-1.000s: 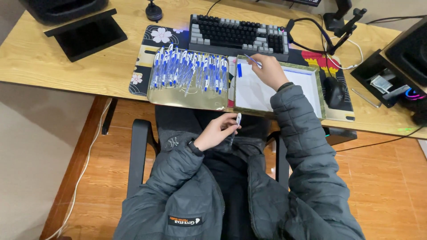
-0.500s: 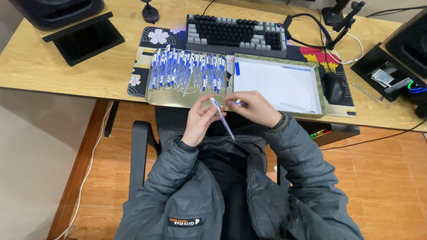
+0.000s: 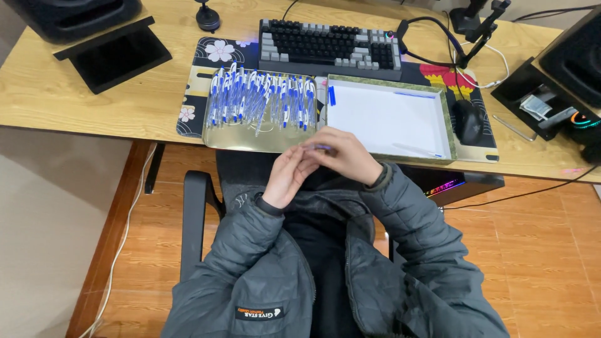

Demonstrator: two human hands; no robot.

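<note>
left hand (image 3: 287,177) and right hand (image 3: 343,154) clamped together on slim pen (image 3: 320,148), near bench (image 3: 94,100) edge; glossy gold tray (image 3: 250,136) of pens far; white box (image 3: 388,119) right.

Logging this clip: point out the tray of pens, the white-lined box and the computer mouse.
tray of pens (image 3: 250,139), head view, bare gold floor at its near edge.
white-lined box (image 3: 382,119), head view, bare white bottom.
computer mouse (image 3: 467,121), head view, middle of its back.

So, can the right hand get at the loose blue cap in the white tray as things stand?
Probably yes: the right hand is just in front of the white tray, and nothing covers the blue cap.
</note>
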